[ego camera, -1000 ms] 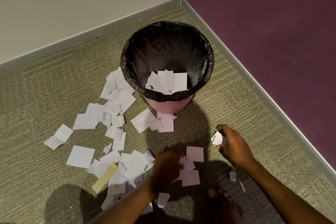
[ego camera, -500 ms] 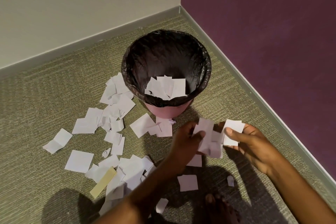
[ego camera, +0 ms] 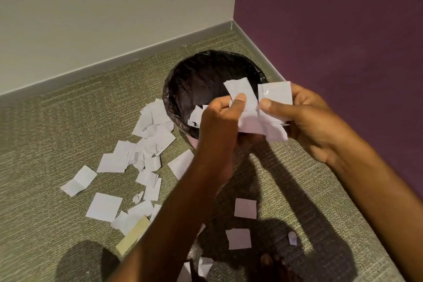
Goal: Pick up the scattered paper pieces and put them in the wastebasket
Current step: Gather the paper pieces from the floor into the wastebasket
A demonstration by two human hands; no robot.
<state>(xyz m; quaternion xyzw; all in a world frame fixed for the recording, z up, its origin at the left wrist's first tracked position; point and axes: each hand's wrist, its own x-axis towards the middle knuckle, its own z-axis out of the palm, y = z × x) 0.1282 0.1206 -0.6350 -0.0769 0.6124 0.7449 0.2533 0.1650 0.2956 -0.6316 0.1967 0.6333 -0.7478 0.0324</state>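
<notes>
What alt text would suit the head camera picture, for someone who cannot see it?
A left hand and right hand hold white paper pieces over a black-lined wastebasket in a room corner. More scattered pieces lie on the carpet.

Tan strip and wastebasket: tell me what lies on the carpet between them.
White paper pieces lie scattered over the carpet between the tan strip and the wastebasket, some overlapping, as the head view shows.

Left hand (ego camera: 217, 126), right hand (ego camera: 313, 126), forearms (ego camera: 174, 213), toes (ego camera: 266, 261): all bare.
</notes>
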